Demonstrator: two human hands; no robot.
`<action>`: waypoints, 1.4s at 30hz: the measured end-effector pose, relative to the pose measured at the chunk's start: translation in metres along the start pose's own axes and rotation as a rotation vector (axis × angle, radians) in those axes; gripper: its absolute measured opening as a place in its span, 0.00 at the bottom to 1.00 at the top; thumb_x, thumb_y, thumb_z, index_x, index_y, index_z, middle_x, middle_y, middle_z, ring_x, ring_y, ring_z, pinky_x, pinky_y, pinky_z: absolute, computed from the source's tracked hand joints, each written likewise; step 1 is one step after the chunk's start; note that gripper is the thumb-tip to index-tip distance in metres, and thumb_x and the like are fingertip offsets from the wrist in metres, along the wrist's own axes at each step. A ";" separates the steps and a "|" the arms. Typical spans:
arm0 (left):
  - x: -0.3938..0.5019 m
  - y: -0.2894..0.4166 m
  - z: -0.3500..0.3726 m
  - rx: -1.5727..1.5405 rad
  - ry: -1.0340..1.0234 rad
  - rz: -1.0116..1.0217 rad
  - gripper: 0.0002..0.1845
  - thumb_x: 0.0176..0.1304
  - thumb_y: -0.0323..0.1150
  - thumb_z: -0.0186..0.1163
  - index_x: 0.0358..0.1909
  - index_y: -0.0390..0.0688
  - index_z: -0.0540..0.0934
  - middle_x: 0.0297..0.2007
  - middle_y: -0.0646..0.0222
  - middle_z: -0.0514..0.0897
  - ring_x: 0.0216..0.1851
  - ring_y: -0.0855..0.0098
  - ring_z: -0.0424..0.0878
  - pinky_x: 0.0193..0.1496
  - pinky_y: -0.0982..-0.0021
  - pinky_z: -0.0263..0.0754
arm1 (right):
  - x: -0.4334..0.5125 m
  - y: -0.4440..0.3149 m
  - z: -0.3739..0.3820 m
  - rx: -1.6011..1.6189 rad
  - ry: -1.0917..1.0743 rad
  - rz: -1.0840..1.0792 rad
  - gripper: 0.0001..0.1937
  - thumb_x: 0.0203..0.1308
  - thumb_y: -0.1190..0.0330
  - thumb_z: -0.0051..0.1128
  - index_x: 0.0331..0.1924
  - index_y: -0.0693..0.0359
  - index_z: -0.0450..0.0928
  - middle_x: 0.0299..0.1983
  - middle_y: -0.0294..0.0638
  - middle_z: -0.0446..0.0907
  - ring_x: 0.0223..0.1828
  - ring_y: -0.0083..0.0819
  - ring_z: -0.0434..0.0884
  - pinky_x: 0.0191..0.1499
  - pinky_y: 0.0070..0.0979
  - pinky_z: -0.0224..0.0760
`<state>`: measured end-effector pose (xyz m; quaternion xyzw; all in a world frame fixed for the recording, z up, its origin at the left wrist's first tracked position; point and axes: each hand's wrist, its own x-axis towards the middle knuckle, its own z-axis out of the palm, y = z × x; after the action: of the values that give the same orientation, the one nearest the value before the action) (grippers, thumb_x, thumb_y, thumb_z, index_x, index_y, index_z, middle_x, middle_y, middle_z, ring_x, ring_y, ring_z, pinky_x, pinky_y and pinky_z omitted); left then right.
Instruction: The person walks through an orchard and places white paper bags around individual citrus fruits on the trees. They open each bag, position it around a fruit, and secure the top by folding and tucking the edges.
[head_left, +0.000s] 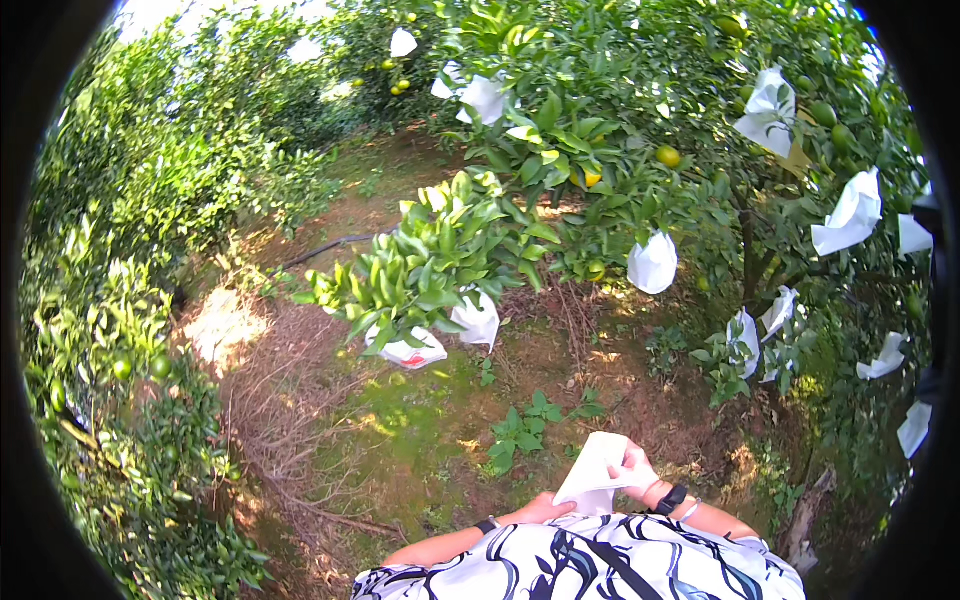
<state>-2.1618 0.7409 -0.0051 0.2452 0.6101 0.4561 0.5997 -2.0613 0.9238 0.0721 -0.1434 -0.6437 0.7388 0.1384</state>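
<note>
Close to my body, white paper fruit bags (596, 469) are held between my two hands; how many there are I cannot tell. My left hand (546, 510) grips their lower left corner. My right hand (636, 472) pinches the right side, its thumb and fingers on the paper. Ahead, a leafy citrus branch (435, 262) reaches out over the ground. From its underside hang a white bag with a red mark (409, 349) and a plain white bag (478, 319). Another white bag (652, 262) hangs further right.
A citrus tree with several bagged fruits, one under a white bag (851, 214), fills the right. An orange fruit (668, 156) hangs uncovered. Green fruits (160, 366) hang on the left tree. Dry twigs (292, 450) cover the ground; a stump (810, 517) stands low right.
</note>
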 end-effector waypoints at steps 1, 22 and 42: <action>0.002 0.009 -0.008 0.000 -0.012 -0.030 0.22 0.58 0.44 0.62 0.45 0.35 0.79 0.36 0.68 0.82 0.38 0.78 0.76 0.42 0.76 0.71 | 0.003 0.003 -0.004 -0.079 0.008 0.010 0.20 0.54 0.73 0.53 0.53 0.63 0.69 0.45 0.36 0.76 0.49 0.25 0.73 0.54 0.26 0.67; 0.170 0.259 -0.040 -0.182 0.146 0.334 0.18 0.61 0.35 0.57 0.50 0.39 0.70 0.40 0.66 0.81 0.39 0.75 0.79 0.38 0.74 0.76 | 0.211 -0.092 -0.165 -0.291 0.669 -0.222 0.15 0.58 0.65 0.54 0.39 0.71 0.76 0.28 0.44 0.81 0.29 0.23 0.77 0.34 0.24 0.71; 0.067 0.352 -0.138 -0.138 0.882 0.928 0.13 0.66 0.33 0.52 0.42 0.33 0.78 0.33 0.72 0.81 0.34 0.83 0.73 0.39 0.77 0.70 | 0.244 -0.328 0.024 0.103 -1.327 -0.811 0.10 0.61 0.67 0.52 0.35 0.66 0.78 0.31 0.47 0.77 0.21 0.32 0.76 0.22 0.24 0.69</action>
<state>-2.3916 0.9246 0.2418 0.2337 0.5991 0.7643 0.0472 -2.2889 1.0410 0.3914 0.5819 -0.5591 0.5906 -0.0098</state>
